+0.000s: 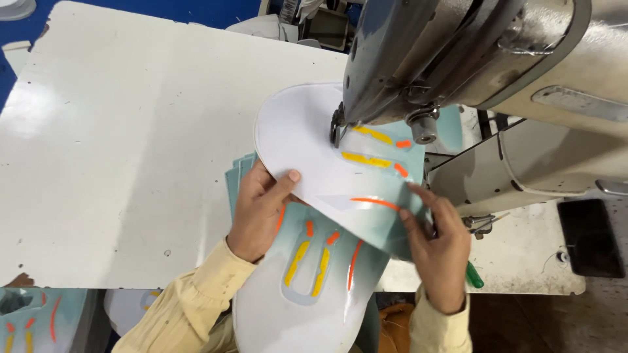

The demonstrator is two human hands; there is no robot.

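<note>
The left hand (258, 212) grips the near left edge of a white and pale blue panel (307, 147), thumb on top and fingers curled underneath, so it is closed on the piece. The right hand (439, 252) holds the same panel at its near right edge, fingers spread flat on top and pressing down beside a curved orange stripe (374, 202). The panel lies on the white table (118, 163), its far part pushed under the head of a grey sewing machine (458, 59), and the presser foot (337, 127) sits on it just left of two yellow bars (366, 147) set in a blue outline. Nearer the person, partly under the held panel, lies a second panel (307, 294) of the same shape and colours, with yellow bars and orange marks, reaching off the near edge of the table between the two yellow sleeves (190, 307). A small stack of pale blue pieces (237, 176) shows just left of the left hand, tucked beneath the panels. At the near left corner, below the table, more such pieces (29, 320) lie in a pile. On the right, a dark flat phone-like thing (591, 236) rests on the table, and a green handle (474, 276) shows beside the right wrist.
</note>
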